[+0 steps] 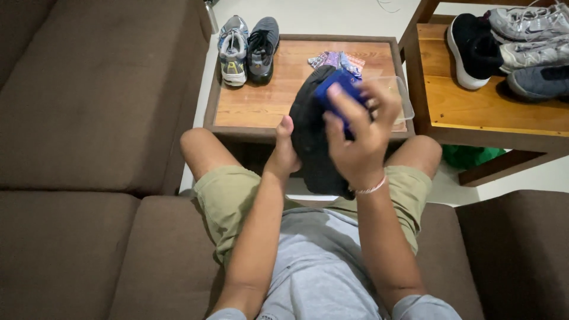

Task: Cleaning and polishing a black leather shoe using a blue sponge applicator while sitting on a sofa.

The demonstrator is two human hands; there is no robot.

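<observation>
Brown sofa. Pair of sneakers on low wooden table. Left hand, fingers hidden inside black shoe, held above knees. Right hand, fingers clamped on blue brush against shoe. Clear plastic container. Shoe shelf.

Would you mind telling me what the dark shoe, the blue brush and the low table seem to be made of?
The dark shoe in the left hand looks like matte black fabric, with no shine. The blue brush in the right hand seems smooth plastic, evenly coloured. The low table shows wood grain, lightly glossy, possibly veneer.
</observation>
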